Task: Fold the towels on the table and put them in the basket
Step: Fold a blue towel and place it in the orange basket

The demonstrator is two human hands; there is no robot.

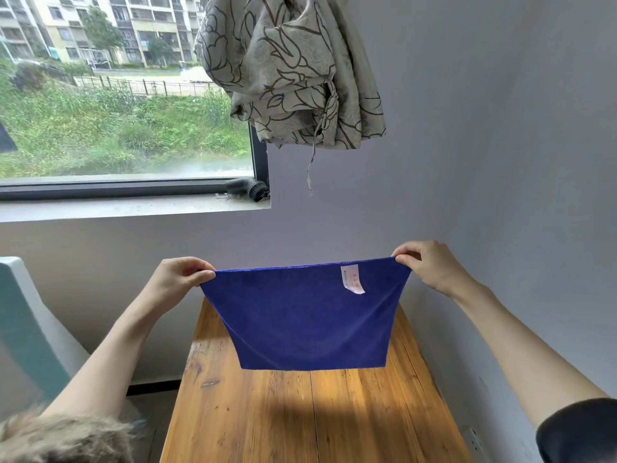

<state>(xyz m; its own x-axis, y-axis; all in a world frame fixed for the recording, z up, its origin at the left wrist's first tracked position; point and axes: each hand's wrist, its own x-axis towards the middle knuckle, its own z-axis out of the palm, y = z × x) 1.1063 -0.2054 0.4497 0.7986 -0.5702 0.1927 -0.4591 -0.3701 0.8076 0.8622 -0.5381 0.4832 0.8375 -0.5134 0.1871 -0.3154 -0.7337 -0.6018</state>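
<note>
Wooden table (300, 419) stands against a grey wall, window at 10 o'clock. Blue towel (300, 315) hangs spread above it, left hand (180, 279) and right hand (430, 265) each pinching a top corner. Step judged: first fold; next, bring corners together. No basket in view.

Patterned curtain (293, 68) bunched up by the window (123, 91), far left. Small black brush thing (247, 188) sits on the sill (133, 208) (right corner).
</note>
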